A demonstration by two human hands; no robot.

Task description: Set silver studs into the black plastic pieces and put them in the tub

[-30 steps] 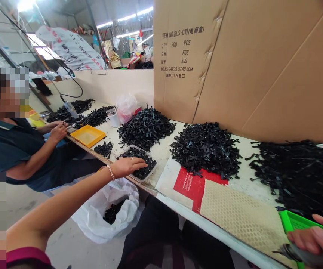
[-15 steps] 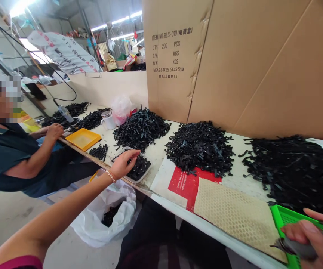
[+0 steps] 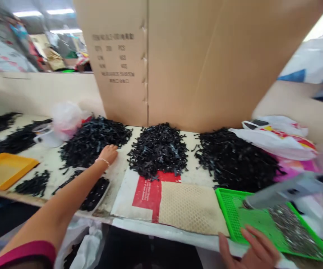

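- Fingers of left hand [image 3: 109, 152] curled loosely at the edge of the left pile [image 3: 94, 140] of black plastic strips, touching the strips; can't tell if any strip is actually gripped. Thin bracelet at the wrist.
- Right hand [image 3: 252, 250] at the bottom edge, fingers spread flat on the near rim of the green tray [image 3: 228, 207], holding nothing. Wrist cut off by the frame.
- Green tray: mesh bottom, heap of small grey metal bits [image 3: 286, 224] in its right half. Too blurred to say what they are.
- Clear tray [image 3: 95, 192] under the left forearm holds black strips; the arm hides part of it.
- Yellow tray [image 3: 4, 170] far left on the bench [image 3: 122, 168]; contents not readable. Small loose heap of strips [image 3: 34, 185] just beside it.
- Middle pile [image 3: 158, 149] and right pile [image 3: 234, 160] sit loose on the bench, against the cardboard box [image 3: 178, 59].
- Red-and-white sheet [image 3: 144, 192] with a beige mesh mat [image 3: 191, 207] on top, between clear tray and green tray.
- Grey tool [image 3: 285, 190] over the green tray, motion-blurred; can't tell what it is or what carries it.
- White mug [image 3: 45, 136] and pink-tinted bag [image 3: 66, 117] behind the left pile. Plastic bags [image 3: 276, 140] at right, blurred.
- White bag [image 3: 87, 246] below the bench edge, dark bits inside, mostly cut off.
- Box print too smeared to read.
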